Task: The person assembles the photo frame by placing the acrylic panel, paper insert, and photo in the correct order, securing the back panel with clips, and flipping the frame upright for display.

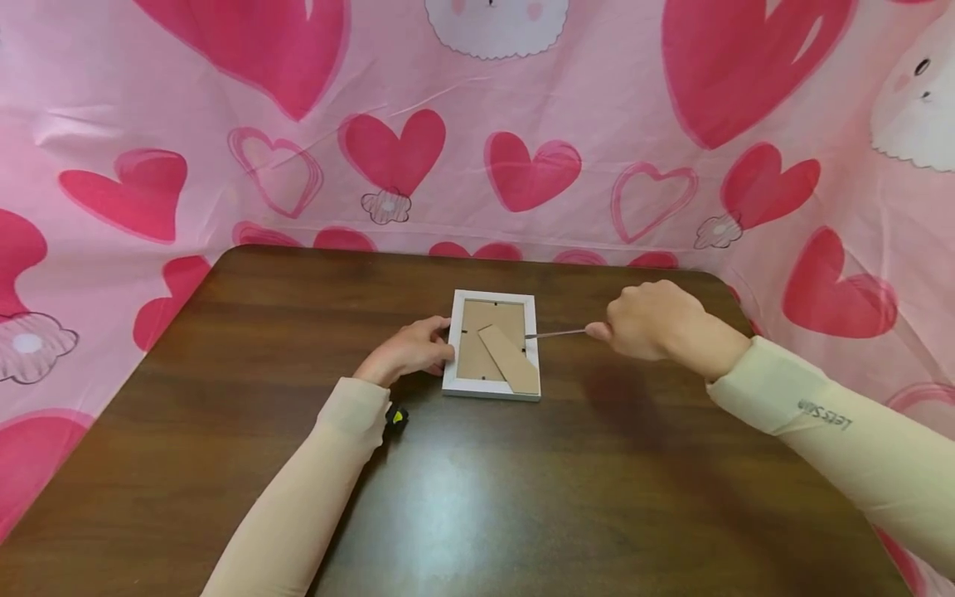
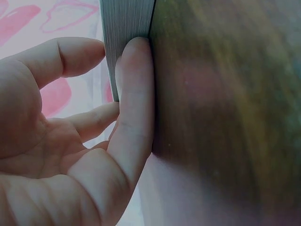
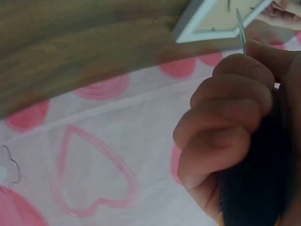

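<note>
A white picture frame [image 1: 491,385] lies face down on the table, its brown backing board [image 1: 481,352] and slanted easel leg [image 1: 511,365] uppermost. Several small dark tabs show around the board. My left hand [image 1: 410,347] touches the frame's left side; in the left wrist view its fingers [image 2: 134,89] press along the grey side face [image 2: 124,23]. On the other side my right hand [image 1: 656,323] grips a thin-shafted tool, seemingly a screwdriver [image 1: 555,333], with curled fingers. Its tip meets the frame's right inner edge beside a tab. A dark bulk, perhaps its handle, fills the palm.
The brown wooden table [image 1: 358,298] carries the frame near its far side. Pink cloth [image 1: 462,99] printed with hearts hangs behind and on both sides. A black and yellow-green wrist device [image 1: 397,417] shows at the left cuff.
</note>
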The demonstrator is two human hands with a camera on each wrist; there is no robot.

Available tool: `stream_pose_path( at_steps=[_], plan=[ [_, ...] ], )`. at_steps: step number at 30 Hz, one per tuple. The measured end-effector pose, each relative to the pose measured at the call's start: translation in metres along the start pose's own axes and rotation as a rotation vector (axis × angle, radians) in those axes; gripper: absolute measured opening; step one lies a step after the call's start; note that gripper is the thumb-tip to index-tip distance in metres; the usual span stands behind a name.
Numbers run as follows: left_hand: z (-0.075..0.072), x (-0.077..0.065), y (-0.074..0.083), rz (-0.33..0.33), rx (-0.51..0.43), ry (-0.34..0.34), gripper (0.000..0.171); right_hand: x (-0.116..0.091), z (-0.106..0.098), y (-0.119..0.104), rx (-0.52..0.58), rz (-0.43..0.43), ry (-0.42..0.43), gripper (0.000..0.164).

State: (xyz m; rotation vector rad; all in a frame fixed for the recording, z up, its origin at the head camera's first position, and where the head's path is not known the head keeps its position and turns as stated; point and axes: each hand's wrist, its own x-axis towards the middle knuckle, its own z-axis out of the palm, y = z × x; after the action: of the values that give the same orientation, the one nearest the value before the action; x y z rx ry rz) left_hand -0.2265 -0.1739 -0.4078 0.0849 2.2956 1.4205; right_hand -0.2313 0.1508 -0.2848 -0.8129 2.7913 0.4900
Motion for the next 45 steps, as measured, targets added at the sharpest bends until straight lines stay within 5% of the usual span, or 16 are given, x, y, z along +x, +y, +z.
stream_pose_path(
  at_steps=[11,45],
  plan=[
    [0.002,0.003,-0.002,0.006,-0.018,-0.006,0.066,0.007,0.023,0.006,0.124,0.040,-0.095,0.047],
    [-0.002,0.003,0.000,-0.008,-0.054,-0.007,0.067,0.017,0.021,0.008,0.134,0.041,-0.139,0.048]
  ],
)
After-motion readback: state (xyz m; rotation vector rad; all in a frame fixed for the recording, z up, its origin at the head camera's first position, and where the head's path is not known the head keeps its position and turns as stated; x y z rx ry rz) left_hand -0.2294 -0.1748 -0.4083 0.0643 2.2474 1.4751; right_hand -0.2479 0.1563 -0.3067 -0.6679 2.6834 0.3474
